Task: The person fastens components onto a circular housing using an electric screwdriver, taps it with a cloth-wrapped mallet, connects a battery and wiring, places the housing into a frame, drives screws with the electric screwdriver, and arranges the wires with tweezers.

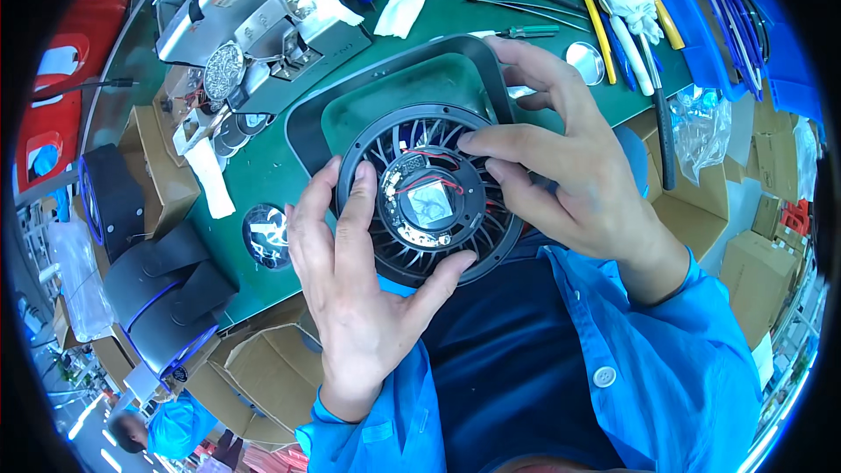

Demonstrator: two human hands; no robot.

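Observation:
A round black fan unit (385, 258) with thin radial blades sits in front of me, tilted toward me. At its hub are a ring-shaped circuit board (419, 234), red wires (442, 182) and a silvery-white square pad (429, 203). My left hand (355, 289) grips the fan, fingers on its left side and thumb across the lower rim. Over the upper right blades, my right hand (569, 158) has thumb and index finger close together; whatever is between them is hidden. Its other fingers rest by a black rectangular housing (302, 136) behind the fan.
On the green bench (263, 285) lie a clear-wrapped disc (267, 236), tweezers (526, 9), a green-handled screwdriver (530, 31) and a hammer-like tool (663, 123). A metal machine (263, 44) stands back left. Cardboard boxes (263, 377) and black curved housings (166, 289) flank the bench.

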